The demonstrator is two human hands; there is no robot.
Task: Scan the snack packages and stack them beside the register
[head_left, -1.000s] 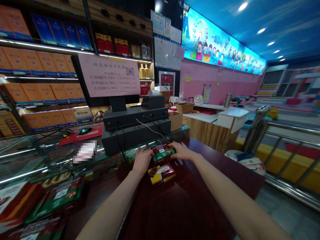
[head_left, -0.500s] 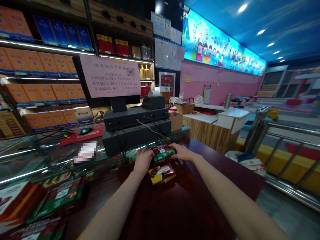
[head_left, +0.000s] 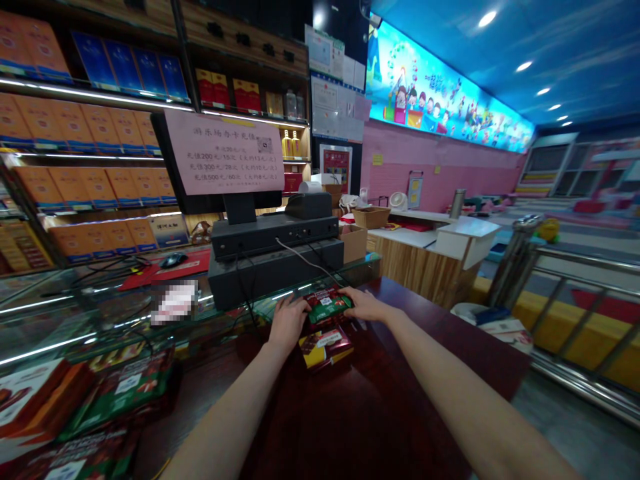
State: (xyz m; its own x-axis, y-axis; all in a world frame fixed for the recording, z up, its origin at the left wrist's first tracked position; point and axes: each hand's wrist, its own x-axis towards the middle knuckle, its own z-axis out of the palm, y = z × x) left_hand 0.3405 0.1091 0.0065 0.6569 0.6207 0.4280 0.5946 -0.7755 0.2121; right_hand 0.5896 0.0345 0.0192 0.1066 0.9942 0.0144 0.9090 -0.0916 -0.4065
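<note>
The left hand (head_left: 289, 323), fingers bent, touches the left end of a green-and-maroon packet (head_left: 329, 305) on the counter (head_left: 360, 413); the right hand (head_left: 366, 305) spans its right end. Whether either pinches, I cannot tell. Nearer than the packet lies a yellow-and-maroon box (head_left: 326, 347); beyond it, a black register (head_left: 273, 235).

A wide path is left open over the bare surface (head_left: 373, 413) in front of the yellow and red box (head_left: 327, 347). The near side of the green packet (head_left: 330, 308) is blocked by that box, and its two ends are taken up by the left fingers (head_left: 301, 306) and the right fingers (head_left: 351, 295). Behind, the way is stopped by a big black machine (head_left: 273, 263). At the left, room is filled by more green packs (head_left: 125, 393).
</note>
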